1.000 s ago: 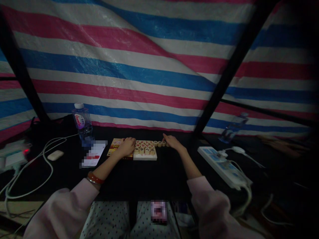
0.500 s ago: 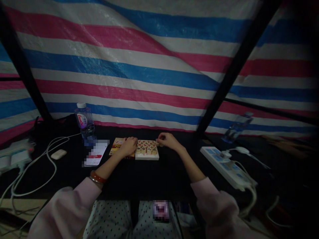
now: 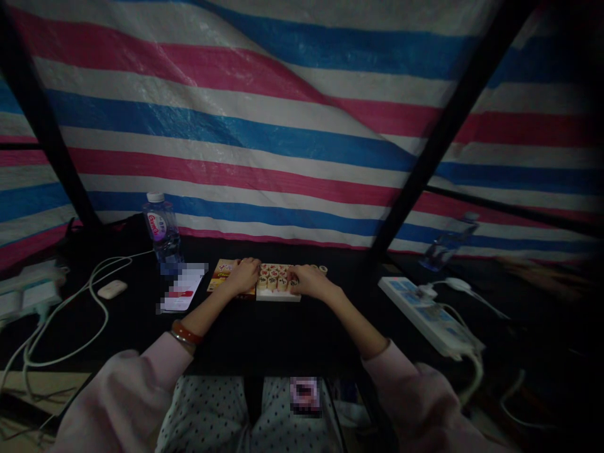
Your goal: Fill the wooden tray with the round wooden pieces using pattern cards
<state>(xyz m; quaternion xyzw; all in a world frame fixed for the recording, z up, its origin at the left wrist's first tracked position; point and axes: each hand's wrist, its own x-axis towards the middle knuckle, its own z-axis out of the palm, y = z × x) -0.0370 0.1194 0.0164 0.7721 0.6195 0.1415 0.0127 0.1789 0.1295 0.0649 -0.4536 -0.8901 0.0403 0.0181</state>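
Round Chinese chess pieces with red and dark characters stand in rows in a shallow white tray on the black table. My left hand rests over a yellow-brown printed box, its curled fingers against the left edge of the tray. My right hand is at the tray's right side, thumb and fingers closed at a chess piece in the front right corner. Part of that piece is hidden by the fingers. Beyond this hand, a couple of loose pieces lie on the table.
Left of the box lie a blurred-out phone and a white earphone case, with a water bottle behind. White cables run further left. A power strip and another bottle stand right. Striped sheeting hangs behind.
My right hand has moved left and slightly nearer me, from beside the tray's far right corner onto its front right pieces. Loose pieces now show behind it. My left hand stays in place.
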